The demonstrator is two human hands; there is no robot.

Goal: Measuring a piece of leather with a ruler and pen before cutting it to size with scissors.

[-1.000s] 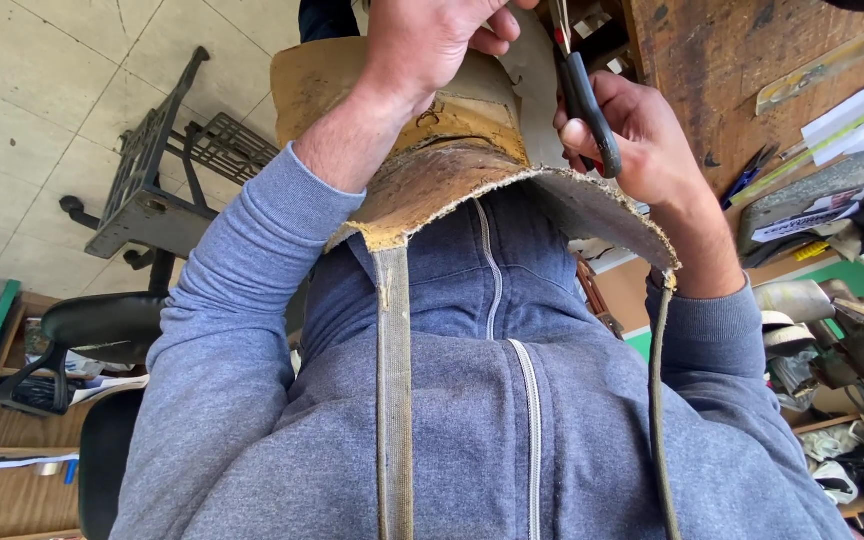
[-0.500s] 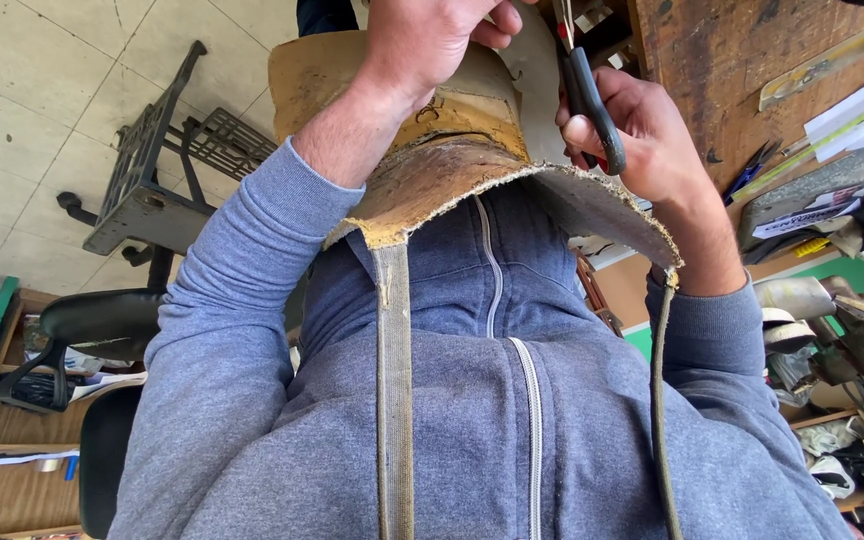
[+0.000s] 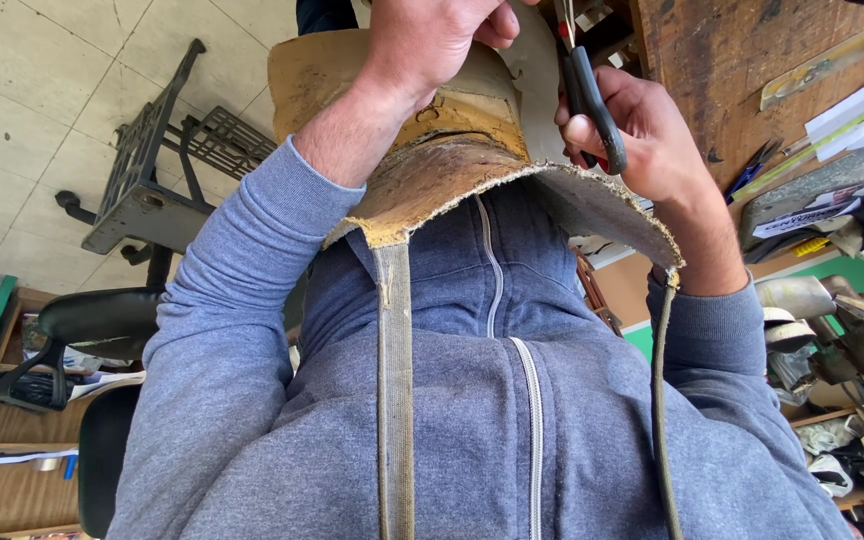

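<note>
Leather piece [image 3: 452,175]: lying across the lap in the head view, centre of frame, curling up toward the far edge, frayed near edge spreading over the grey hoodie [image 3: 512,420]. Looking thick and stiff enough to hold its curve, yet bendable; rough, grippy underside, probably not fragile. Likely best taken at the firm far part, where the left hand [image 3: 442,40] is pressing, rather than at the ragged edge. Left hand bearing down on that far top, fingers curled; closed grip or flat press, cannot tell. Right hand [image 3: 642,135] clamping black pliers [image 3: 592,95] just right of the leather, nose pointing far, tips hidden. Two webbing straps [image 3: 392,400] hanging from the near edge down the chest. Black iron stand [image 3: 152,180] sitting on the tiled floor at left. Wooden bench [image 3: 752,70] rising at right, cluttered shelves near right.
</note>
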